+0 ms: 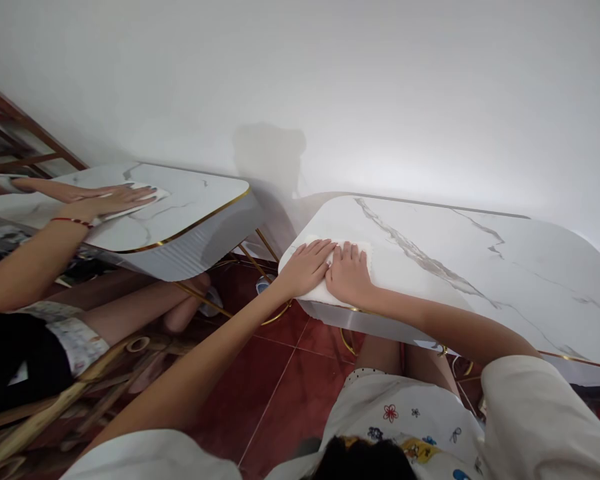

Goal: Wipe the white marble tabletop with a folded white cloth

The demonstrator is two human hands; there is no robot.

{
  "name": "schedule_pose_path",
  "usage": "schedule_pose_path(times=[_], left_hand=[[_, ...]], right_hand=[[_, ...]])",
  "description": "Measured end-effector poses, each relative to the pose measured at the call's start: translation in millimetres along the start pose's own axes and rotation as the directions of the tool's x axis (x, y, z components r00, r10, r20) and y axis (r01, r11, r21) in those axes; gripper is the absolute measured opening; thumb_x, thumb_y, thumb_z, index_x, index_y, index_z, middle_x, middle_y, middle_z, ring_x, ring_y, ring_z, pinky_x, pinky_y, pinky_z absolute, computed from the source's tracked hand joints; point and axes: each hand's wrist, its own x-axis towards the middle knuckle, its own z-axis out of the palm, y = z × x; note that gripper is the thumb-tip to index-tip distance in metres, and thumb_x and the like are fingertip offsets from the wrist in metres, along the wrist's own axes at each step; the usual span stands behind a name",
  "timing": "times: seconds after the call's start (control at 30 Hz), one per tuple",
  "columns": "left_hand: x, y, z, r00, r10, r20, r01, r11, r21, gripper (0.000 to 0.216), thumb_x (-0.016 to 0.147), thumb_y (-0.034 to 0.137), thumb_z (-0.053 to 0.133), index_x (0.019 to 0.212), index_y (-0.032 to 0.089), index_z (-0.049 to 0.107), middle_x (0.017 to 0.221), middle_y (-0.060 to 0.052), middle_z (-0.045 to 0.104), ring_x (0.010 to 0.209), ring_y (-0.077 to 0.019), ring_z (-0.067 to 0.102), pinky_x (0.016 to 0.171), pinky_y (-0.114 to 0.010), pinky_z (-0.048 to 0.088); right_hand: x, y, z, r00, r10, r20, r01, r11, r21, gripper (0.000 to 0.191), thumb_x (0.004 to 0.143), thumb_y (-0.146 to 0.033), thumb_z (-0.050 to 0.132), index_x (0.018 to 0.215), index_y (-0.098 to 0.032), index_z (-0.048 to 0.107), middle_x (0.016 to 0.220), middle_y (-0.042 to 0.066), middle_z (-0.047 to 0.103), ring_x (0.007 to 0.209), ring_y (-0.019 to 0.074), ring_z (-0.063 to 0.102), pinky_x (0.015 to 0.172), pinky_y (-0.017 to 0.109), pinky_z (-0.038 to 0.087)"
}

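Note:
Both of my hands lie flat, side by side, on a white cloth (364,256) spread at the left end of a white marble-patterned table (460,267). My left hand (307,268) has its fingers stretched over the cloth, pointing away to the right. Close against it, my right hand (350,275) presses down with fingers extended. The cloth's edges show above and to the right of my fingers; the part under the palms is hidden.
To the left stands a similar marble-patterned table (195,200), where another person's hands (115,199) rest on a white cloth (155,195). A wooden chair (80,393) is at lower left. Behind both tables rises a white wall (380,87); the floor (280,373) is red tile.

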Motion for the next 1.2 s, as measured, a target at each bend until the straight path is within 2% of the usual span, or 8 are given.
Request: schedule_pose_path(times=[0.2,0.4,0.57,0.7,0.83,0.97,1.07,1.2], left_hand=[[13.8,14.0,6.3,0.999,-0.015,-0.045,0.013,0.999,-0.048,0.057,0.096,0.037,0.029,0.152,0.030,0.035,0.157,-0.003,0.040,0.145,-0.0281,0.035,0.117,-0.052,0.030],[62.7,8.0,6.9,0.998,-0.060,-0.032,0.058,0.997,-0.053,0.055,0.097,0.032,0.027,0.150,0.025,0.037,0.157,-0.006,0.040,0.146,-0.0276,0.033,0.118,-0.049,0.027],[115.4,-1.7,3.1,0.999,-0.035,-0.015,0.034,0.996,-0.078,0.054,0.095,0.028,0.025,0.146,0.022,0.042,0.154,-0.005,0.044,0.143,-0.0257,0.036,0.116,-0.047,0.030],[153.3,-15.6,6.9,0.999,-0.021,-0.030,0.018,0.995,-0.099,0.052,0.093,0.029,0.029,0.143,0.025,0.046,0.151,-0.001,0.048,0.141,-0.0268,0.036,0.116,-0.049,0.030],[187.3,-35.2,21.1,0.995,0.043,-0.090,-0.054,0.992,-0.116,0.053,0.093,0.029,0.029,0.143,0.025,0.047,0.151,0.000,0.048,0.137,-0.0255,0.040,0.115,-0.045,0.031],[215.7,-49.6,31.8,0.988,0.058,-0.141,-0.075,0.991,-0.114,0.053,0.093,0.027,0.030,0.143,0.027,0.047,0.146,0.001,0.053,0.131,-0.0228,0.046,0.113,-0.041,0.035],[233.0,-54.1,33.8,0.990,0.025,-0.138,-0.043,0.991,-0.128,0.052,0.092,0.025,0.033,0.141,0.027,0.050,0.145,0.003,0.055,0.127,-0.0231,0.049,0.107,-0.039,0.041],[251.6,-54.6,34.7,0.991,-0.011,-0.133,-0.006,0.993,-0.121,0.052,0.092,0.024,0.030,0.141,0.026,0.050,0.147,0.002,0.053,0.129,-0.0223,0.049,0.111,-0.040,0.038]], right_hand=[[4.2,21.4,-1.9,1.000,0.005,-0.012,-0.005,1.000,0.008,0.061,0.096,-0.028,0.034,0.148,0.004,0.035,0.155,0.027,0.035,0.145,0.0366,0.032,0.117,0.050,0.025],[50.6,45.7,-4.4,0.999,0.026,0.025,-0.026,1.000,0.011,0.057,0.098,-0.024,0.030,0.148,0.002,0.034,0.158,0.023,0.033,0.147,0.0310,0.029,0.119,0.044,0.021],[95.6,70.0,-6.9,0.993,0.113,0.037,-0.115,0.991,0.063,0.054,0.099,-0.024,0.028,0.147,-0.003,0.036,0.159,0.018,0.032,0.147,0.0279,0.027,0.119,0.043,0.022],[125.6,87.7,-2.1,0.990,0.135,-0.031,-0.132,0.987,0.096,0.052,0.098,-0.023,0.028,0.145,-0.005,0.041,0.158,0.016,0.035,0.147,0.0276,0.027,0.119,0.044,0.022],[152.8,101.1,5.2,0.980,0.170,-0.106,-0.159,0.982,0.104,0.051,0.098,-0.025,0.029,0.143,-0.006,0.044,0.156,0.016,0.039,0.146,0.0307,0.028,0.117,0.046,0.023],[178.9,113.4,8.3,0.979,0.156,-0.134,-0.144,0.985,0.099,0.048,0.098,-0.024,0.031,0.139,-0.006,0.048,0.150,0.017,0.047,0.138,0.0286,0.040,0.114,0.042,0.028],[196.6,123.5,8.5,0.981,0.140,-0.135,-0.130,0.988,0.083,0.047,0.098,-0.025,0.033,0.138,-0.006,0.049,0.152,0.017,0.045,0.139,0.0280,0.039,0.115,0.041,0.028],[215.7,138.0,8.6,0.982,0.121,-0.142,-0.111,0.991,0.081,0.048,0.098,-0.025,0.033,0.139,-0.007,0.048,0.151,0.016,0.046,0.140,0.0286,0.037,0.115,0.042,0.028]])
